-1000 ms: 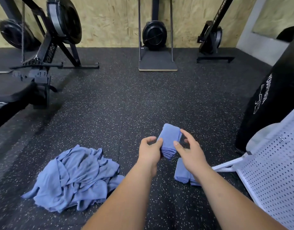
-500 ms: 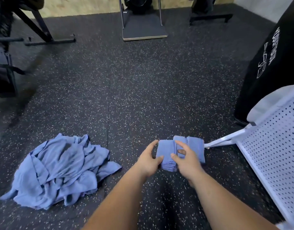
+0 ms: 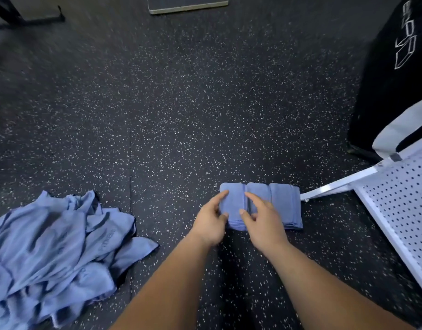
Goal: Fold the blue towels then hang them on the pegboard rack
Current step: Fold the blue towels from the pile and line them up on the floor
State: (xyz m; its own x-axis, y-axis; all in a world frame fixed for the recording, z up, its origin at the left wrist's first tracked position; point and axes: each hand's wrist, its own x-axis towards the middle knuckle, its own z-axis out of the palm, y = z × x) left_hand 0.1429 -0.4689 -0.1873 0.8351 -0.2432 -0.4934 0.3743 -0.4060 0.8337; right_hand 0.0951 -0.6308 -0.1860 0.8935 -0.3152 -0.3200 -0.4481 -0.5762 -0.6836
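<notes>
Your left hand and your right hand are both meeting on the left-end folded towel, a little right of centre in the lower half of the frame. It is lying on the speckled rubber floor.

Your left hand is gripping its left side. The forefinger is stretching along the top edge, and the thumb is hooking in at the near end, a moderate span apart. Your right hand is pinching the towel's right side. The thumb is pressing on its top near the front, and the forefinger is lying along the seam against the middle folded towel. The other fingers of each hand are curling out of sight, so you cannot tell how they are lying.

The three bundles are sitting in a row, touching side by side. The right-end folded towel is sitting just beside the foot of the white pegboard rack, which is leaning across the right edge of the frame.

The pile of unfolded blue towels is lying crumpled at lower left, well apart from your hands. A black bag with white lettering is filling the upper right.
</notes>
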